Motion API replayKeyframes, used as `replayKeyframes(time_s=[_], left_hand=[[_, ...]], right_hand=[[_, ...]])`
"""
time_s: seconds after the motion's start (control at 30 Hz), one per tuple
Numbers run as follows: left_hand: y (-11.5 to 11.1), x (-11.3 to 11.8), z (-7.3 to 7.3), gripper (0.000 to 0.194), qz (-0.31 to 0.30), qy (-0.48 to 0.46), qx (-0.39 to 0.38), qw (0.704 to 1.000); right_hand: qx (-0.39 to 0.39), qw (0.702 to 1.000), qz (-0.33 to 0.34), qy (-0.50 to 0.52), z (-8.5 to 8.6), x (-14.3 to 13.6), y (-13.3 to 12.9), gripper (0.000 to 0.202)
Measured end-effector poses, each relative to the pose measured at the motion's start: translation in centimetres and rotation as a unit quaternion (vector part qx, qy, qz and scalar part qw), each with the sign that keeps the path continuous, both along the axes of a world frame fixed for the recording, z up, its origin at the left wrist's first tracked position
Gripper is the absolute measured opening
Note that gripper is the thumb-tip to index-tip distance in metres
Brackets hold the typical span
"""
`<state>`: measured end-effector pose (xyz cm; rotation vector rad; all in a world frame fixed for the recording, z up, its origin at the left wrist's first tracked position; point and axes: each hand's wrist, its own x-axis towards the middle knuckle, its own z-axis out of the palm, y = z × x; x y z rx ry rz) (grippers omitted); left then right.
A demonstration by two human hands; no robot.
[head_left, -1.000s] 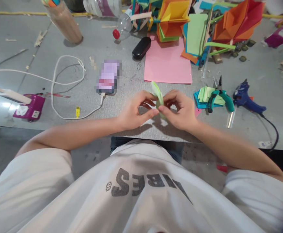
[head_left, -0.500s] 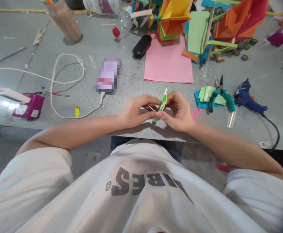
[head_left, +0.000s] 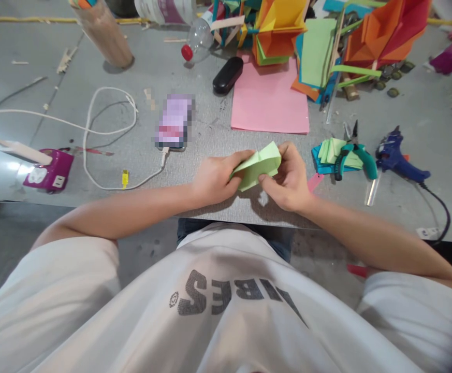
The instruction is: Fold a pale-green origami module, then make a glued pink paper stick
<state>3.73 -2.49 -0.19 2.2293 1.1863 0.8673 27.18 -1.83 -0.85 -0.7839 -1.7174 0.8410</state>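
Note:
A light green folded paper [head_left: 260, 167] is held between both hands over the table's front edge, its broad face and creases showing. My left hand [head_left: 218, 177] pinches its left end, fingertips partly behind the paper. With thumb in front and fingers behind, my right hand [head_left: 290, 178] grips the right end. Beyond the hands lies a pink paper sheet [head_left: 270, 101]. To the right, small folded green papers [head_left: 331, 151] rest on blue ones, with teal-handled pliers [head_left: 355, 155] on top.
A blue glue gun [head_left: 402, 158] lies at the right. Left are a phone [head_left: 174, 120] with a white cable and a purple power block [head_left: 50, 168]. A black case [head_left: 228, 75], a bottle [head_left: 198, 41] and an orange paper model [head_left: 384, 36] stand farther back.
The green paper, edge-on and narrow before, now turns its broad face to view and looks opened out. My hands have moved slightly apart, both still holding it.

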Motion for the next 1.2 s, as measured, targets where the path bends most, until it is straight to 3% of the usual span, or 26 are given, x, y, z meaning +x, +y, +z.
replayKeyframes(time_s=[0.27,0.47,0.6,0.93,1.2], left_hand=[[0.4,-0.1,0.5,0.065,-0.014,0.001,0.017,1.0],[1.1,0.2,1.3,0.051,-0.027,-0.105,-0.122,0.987],[1.4,0.2,1.6,0.042,-0.053,-0.169,-0.172,0.969],[1.0,-0.4,3.4,0.028,-0.068,-0.131,-0.178,0.973],[0.9,-0.5,3.3,0.028,-0.097,-0.169,-0.188,0.963]], right_hand=[[-0.071,0.997,-0.035,0.015,-0.9,0.4,0.8,0.042],[0.028,0.997,-0.064,0.017,-0.6,0.2,0.4,0.032],[0.093,0.994,-0.058,-0.002,-0.4,0.3,0.1,0.034],[0.137,0.99,0.006,-0.034,-0.1,0.9,0.3,0.052],[0.203,0.975,0.06,-0.069,0.9,1.3,0.8,0.054]])
